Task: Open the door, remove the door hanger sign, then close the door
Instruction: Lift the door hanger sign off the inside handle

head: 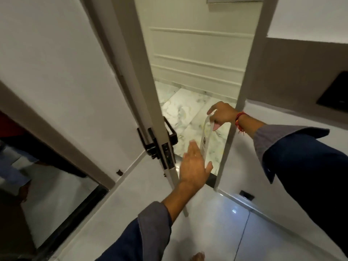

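Note:
The white door (pixel 90 76) stands open, swung toward me, its edge (pixel 150 91) facing the camera with black handles (pixel 148 142) on both sides. My right hand (pixel 223 113) pinches the top of a long white door hanger sign (pixel 206 136), which hangs free in the doorway, off the handle. My left hand (pixel 194 166) is flat with fingers apart, just below and in front of the sign's lower end, close to the door's edge and holding nothing.
The door frame (pixel 244 76) rises on the right. A marble floor (pixel 178 112) lies beyond the threshold, and a panelled wall (pixel 197 59) behind it. A mirror (pixel 43 185) with a dark frame leans at the left. A black panel (pixel 335 95) sits on the right wall.

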The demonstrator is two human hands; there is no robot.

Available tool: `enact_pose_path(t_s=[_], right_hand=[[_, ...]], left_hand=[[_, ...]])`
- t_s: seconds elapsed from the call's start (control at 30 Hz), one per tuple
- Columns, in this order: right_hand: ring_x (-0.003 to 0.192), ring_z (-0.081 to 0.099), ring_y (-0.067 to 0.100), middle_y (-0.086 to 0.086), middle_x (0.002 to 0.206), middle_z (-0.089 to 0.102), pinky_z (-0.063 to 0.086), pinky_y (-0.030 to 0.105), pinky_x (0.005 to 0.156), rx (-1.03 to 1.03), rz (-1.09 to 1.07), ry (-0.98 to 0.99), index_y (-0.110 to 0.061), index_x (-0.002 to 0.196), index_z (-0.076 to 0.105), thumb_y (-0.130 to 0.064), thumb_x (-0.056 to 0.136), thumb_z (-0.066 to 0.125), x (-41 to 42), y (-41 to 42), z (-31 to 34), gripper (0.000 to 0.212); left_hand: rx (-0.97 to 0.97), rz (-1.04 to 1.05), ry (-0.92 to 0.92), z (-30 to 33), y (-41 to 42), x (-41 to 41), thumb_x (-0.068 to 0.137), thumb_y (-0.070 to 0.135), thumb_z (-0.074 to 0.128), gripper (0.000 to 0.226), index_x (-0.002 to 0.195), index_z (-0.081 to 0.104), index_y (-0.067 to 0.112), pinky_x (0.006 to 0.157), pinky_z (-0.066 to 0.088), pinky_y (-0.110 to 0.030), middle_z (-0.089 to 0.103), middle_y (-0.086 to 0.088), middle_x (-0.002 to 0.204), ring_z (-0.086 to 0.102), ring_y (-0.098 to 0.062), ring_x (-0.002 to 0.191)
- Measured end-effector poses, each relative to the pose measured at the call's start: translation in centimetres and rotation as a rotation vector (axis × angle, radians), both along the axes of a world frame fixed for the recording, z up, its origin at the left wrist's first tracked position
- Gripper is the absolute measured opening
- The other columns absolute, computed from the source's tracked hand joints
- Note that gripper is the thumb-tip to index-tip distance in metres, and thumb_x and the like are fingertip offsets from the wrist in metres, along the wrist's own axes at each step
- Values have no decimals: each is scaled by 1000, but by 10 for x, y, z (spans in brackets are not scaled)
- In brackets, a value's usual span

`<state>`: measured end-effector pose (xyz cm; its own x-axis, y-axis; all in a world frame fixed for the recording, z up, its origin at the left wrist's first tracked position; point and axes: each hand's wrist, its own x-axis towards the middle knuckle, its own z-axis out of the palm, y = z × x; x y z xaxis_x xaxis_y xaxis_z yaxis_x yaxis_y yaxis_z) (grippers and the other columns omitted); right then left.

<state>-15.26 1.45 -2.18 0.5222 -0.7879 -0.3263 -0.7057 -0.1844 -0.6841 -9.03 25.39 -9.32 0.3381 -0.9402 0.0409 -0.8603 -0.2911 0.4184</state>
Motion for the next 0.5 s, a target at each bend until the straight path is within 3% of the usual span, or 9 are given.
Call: enact_pose_path(t_s=[0.03,0.1,0.2,0.23,0.3,0.37,0.43,0.5], right_hand=[[98,82,32,21,98,72,66,27,81,112,-75,4,5,133,65,-6,99,63,-18,-9,-8,36],[101,80,34,23,107,75,65,37,91,237,-227,-49,9,127,65,-8,101,61,-77,-9,-18,31],[61,73,13,4,70,76,60,21,60,273,-526,-203,0,112,57,-7,106,43,-168,8,-33,17],[63,76,15,5,73,79,64,23,62,315,-568,-266,3,113,58,-10,109,42,-192,15,-34,21],[84,79,36,28,102,79,69,47,74,461,-499,-271,5,112,61,-32,111,55,-227,27,-36,37],[82,75,38,31,108,74,68,49,69,490,-481,-186,0,117,61,-47,105,62,-281,42,-55,49],[84,71,34,22,103,70,67,51,77,485,-594,-133,-4,124,58,-40,104,66,-353,79,-81,42],[94,67,36,18,105,64,62,58,91,528,-735,-115,-10,120,53,-29,101,72,-426,117,-112,33]], left_hand=[[67,12,52,-7,-10,-2,96,49,55,96,157,0,-1,118,35,-45,21,-22,164,32,-36,147],[140,-3,194,-23,-30,-16,100,46,50,88,157,1,0,113,40,-47,40,-24,154,44,-39,138],[125,-113,312,-46,-54,-55,103,19,46,46,145,33,9,90,56,-51,68,-19,121,67,-40,107],[105,-162,346,-54,-60,-72,101,14,47,36,136,40,6,85,59,-48,69,-20,119,69,-40,103],[102,-229,534,-65,-67,-108,101,10,49,25,125,47,2,72,60,-28,68,-18,120,70,-36,102],[186,-291,756,-74,-73,-158,102,12,53,22,121,53,1,65,57,-15,70,-14,116,71,-35,101],[296,-359,831,-83,-79,-213,100,14,58,25,122,59,3,72,60,-21,72,-11,117,73,-33,102],[409,-416,871,-92,-86,-272,99,14,60,25,124,62,9,85,61,-38,73,-10,119,73,-29,101]])
